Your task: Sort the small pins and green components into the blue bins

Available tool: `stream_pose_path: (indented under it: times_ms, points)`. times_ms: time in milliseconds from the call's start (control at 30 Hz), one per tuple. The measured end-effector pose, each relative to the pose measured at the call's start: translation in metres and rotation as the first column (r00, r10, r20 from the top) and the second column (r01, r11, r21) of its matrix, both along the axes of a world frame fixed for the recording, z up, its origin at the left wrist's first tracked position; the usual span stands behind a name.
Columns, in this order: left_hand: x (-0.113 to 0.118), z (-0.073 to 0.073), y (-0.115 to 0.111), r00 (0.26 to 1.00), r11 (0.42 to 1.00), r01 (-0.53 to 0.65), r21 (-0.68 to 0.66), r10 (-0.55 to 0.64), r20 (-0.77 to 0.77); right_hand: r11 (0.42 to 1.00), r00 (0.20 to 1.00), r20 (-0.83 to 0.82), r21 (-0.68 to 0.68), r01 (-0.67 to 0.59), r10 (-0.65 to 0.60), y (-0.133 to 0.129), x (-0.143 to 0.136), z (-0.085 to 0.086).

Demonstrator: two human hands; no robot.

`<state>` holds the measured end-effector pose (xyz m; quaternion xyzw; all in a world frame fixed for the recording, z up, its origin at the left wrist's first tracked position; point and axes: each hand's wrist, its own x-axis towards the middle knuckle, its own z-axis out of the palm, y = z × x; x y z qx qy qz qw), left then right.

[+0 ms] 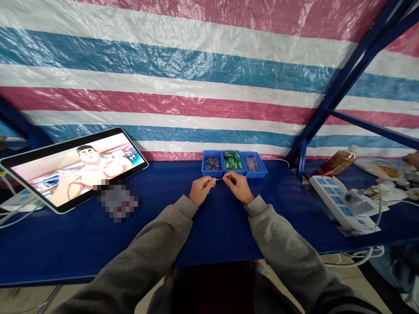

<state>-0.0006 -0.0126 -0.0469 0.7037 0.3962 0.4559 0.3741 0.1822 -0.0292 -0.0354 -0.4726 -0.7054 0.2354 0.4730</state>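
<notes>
My left hand [202,189] and my right hand [238,186] meet over the blue table, just in front of three small blue bins. Fingertips of both are pinched on the two ends of a thin, light-coloured pin-like piece [219,179], which spans the short gap between them. It is too small to make out further. Dark, slim metal pieces [212,164] fill the left bin [212,173]. Green plastic-looking pieces [232,159] lie in the middle bin. Small clear or whitish pieces [251,164] are inside the right bin [257,175].
A tablet [78,168] leans at the left, with a blurred-out item [118,201] beside it. At the right are a power strip [343,203] with cables, a drink bottle [338,161] and bagged food [384,169]. Blue frame bars [316,117] rise behind; another person's hand [411,159] shows far right.
</notes>
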Motion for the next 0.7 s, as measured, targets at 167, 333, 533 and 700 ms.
stream_pose_path:
  times_ms: [167,333,533,700]
  points:
    - [0.0001,0.0017,-0.0009,1.0,1.0,0.008,-0.01,-0.008,0.028,0.999,0.999,-0.017,-0.006,-0.036,0.036,-0.0008,-0.001,0.0009]
    - [-0.0006,-0.0005,-0.0001,1.0,0.999,-0.02,0.032,0.019,0.024,0.999,0.999,-0.006,-0.01,-0.033,0.033,-0.0021,-0.0008,0.0027]
    - [-0.0021,-0.0038,0.003,0.997,0.984,-0.073,0.162,0.067,0.044,0.997,0.997,0.019,-0.034,-0.067,0.068,-0.0011,-0.001,0.0]
    - [-0.0008,0.0025,-0.0007,0.994,0.973,-0.097,0.209,0.087,0.06,0.995,0.992,0.082,-0.032,-0.092,0.094,-0.0016,-0.0035,0.0]
